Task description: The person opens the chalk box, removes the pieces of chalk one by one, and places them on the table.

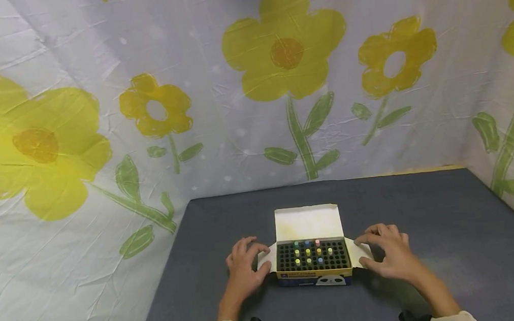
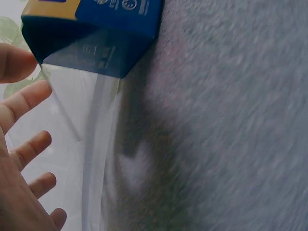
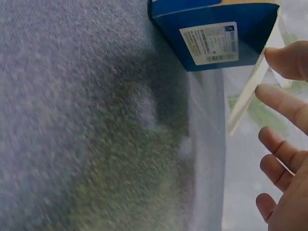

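Blue-yellow cardboard box lower centre holds ten coloured round caps, isn't closed; left hand, right hand pinch white card flaps, other fingers loose.

free room above box, lid behind

In front of us, a dark grey table, a thin yellow strip along the right of its far edge, bears a blue-and-yellow box. It sits flat, white lid raised, side flaps spread, a panda's face on its near side.
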Available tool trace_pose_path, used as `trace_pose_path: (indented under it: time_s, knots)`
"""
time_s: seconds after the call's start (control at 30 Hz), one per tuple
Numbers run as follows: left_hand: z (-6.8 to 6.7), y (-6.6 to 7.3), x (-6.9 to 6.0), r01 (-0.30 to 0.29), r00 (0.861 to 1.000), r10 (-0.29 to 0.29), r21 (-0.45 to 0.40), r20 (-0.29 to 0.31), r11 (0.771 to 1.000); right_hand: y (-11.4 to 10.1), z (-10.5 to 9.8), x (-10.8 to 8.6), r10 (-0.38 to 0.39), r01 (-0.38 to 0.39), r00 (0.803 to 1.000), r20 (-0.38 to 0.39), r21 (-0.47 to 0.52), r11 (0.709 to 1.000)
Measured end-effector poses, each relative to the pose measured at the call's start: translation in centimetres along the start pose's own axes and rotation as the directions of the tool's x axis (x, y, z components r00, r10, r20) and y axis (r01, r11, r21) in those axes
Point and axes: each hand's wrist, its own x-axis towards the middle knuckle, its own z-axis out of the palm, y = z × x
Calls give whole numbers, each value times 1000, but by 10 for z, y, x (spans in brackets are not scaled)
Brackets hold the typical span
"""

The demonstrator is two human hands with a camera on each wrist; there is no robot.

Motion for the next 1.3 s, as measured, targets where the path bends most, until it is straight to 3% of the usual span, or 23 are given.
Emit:
trace_pose_path:
  time_s: [0.33, 0.53, 0.7, 1.13, 1.3]
  knots:
    - [9, 14, -5, 100, 995, -101, -33, -8, 994, -4, 18, -3, 20, -20, 1000, -6, 4, 1000]
    - [14, 17, -7, 223, 975, -222, -105, 24, 969, -7, 28, -7, 13, -11, 999, -45, 41, 999]
    - [17, 17, -7, 271, 962, -269, -135, 39, 953, -8, 33, -9, 31, -27, 997, -64, 75, 997]
    - [19, 21, -12, 295, 955, -294, -200, 36, 934, -9, 37, -11, 44, -35, 996, -75, 118, 992]
    - [19, 21, -14, 238, 967, -252, -242, -27, 940, -8, 31, -12, 66, -54, 995, -75, 154, 987]
